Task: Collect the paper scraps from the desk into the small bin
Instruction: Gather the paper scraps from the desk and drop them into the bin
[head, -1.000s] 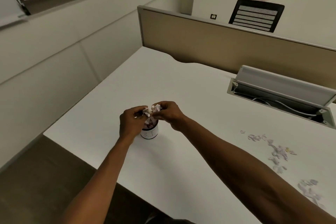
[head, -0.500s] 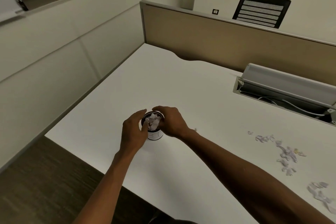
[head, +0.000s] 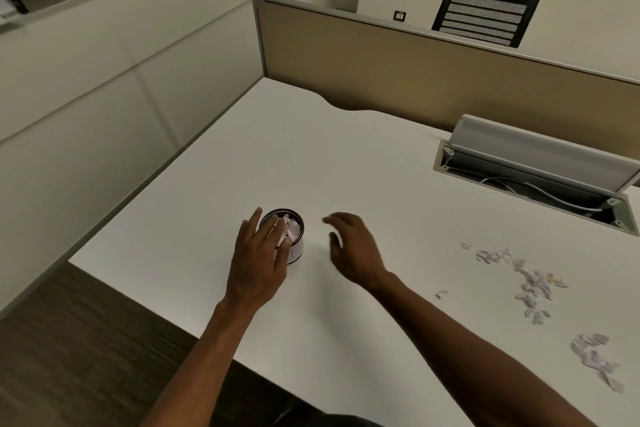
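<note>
So the small bin sits near the front-left part of the desk, already stuffed with crumpled paper right up to the rim. The left hand is laid over the bin's near side with fingers spread and loose, fingertips resting on the paper at the top. It looks like it's pressing the wad down or steadying the bin so it doesn't tip, though it's hard to tell which from this angle. It isn't gripping anything as far as the view shows.

The right hand hovers just to the right of the bin, apart from it, open with fingers loosely curled and nothing in it. Probably it's free because the next load is on that side.

And there's plenty left: a trail of paper scraps lies well off to the right, with another clump nearer the front edge and one stray bit between the hands and the trail. So the job is only partly done. The bin being so full could be a problem, since more scraps may spill over unless they get packed down first.
</note>
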